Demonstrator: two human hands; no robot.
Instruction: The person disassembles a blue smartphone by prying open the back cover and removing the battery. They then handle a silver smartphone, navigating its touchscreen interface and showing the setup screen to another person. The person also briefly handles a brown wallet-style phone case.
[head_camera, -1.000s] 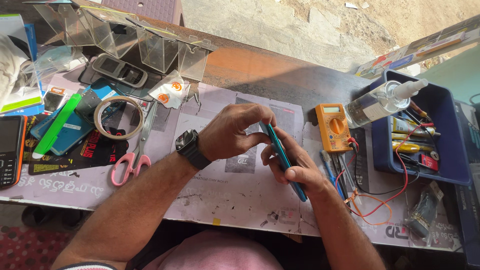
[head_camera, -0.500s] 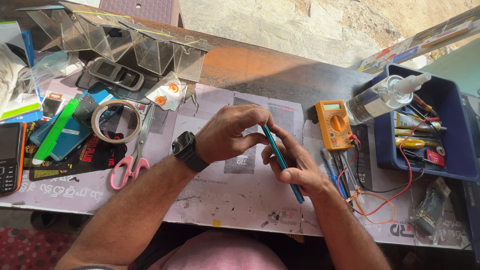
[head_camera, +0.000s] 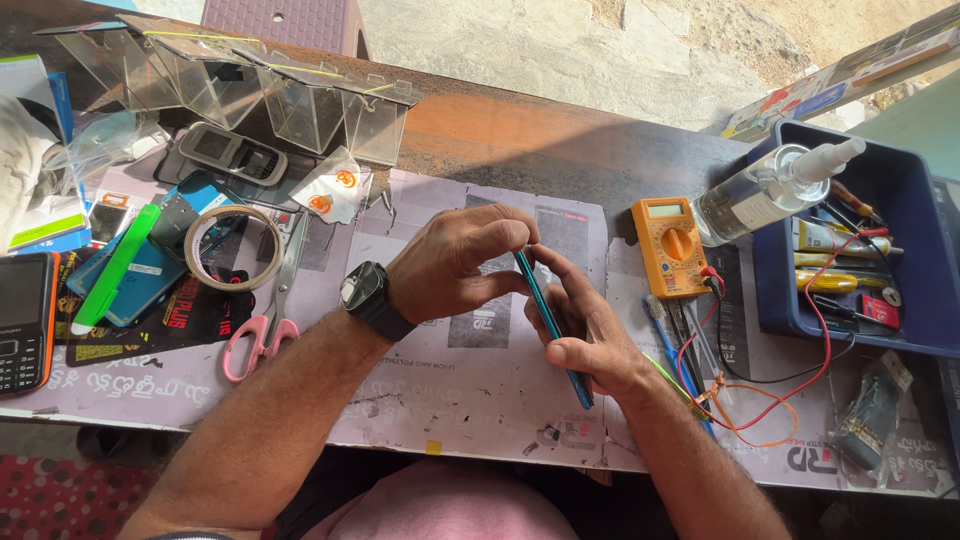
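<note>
A thin teal smartphone (head_camera: 548, 320) stands on its long edge over the paper-covered workbench (head_camera: 460, 390). My right hand (head_camera: 585, 330) cradles it from the right, fingers wrapped along its back and lower end. My left hand (head_camera: 455, 262), with a black wristwatch (head_camera: 368, 297) on the wrist, reaches over from the left and pinches the phone's upper edge with thumb and fingertips. Both hands are closed on the phone at the middle of the bench.
An orange multimeter (head_camera: 670, 245) with red and black leads lies right of the hands, beside a clear spray bottle (head_camera: 765, 190) and a blue tray (head_camera: 890, 240) of tools. Pink-handled scissors (head_camera: 262, 320), a tape roll (head_camera: 233, 247), phones and clear plastic boxes (head_camera: 250, 95) lie left.
The hands and phone stay in nearly the same grip. My left fingers have shifted slightly along the phone's upper edge; the view has drifted a little.
</note>
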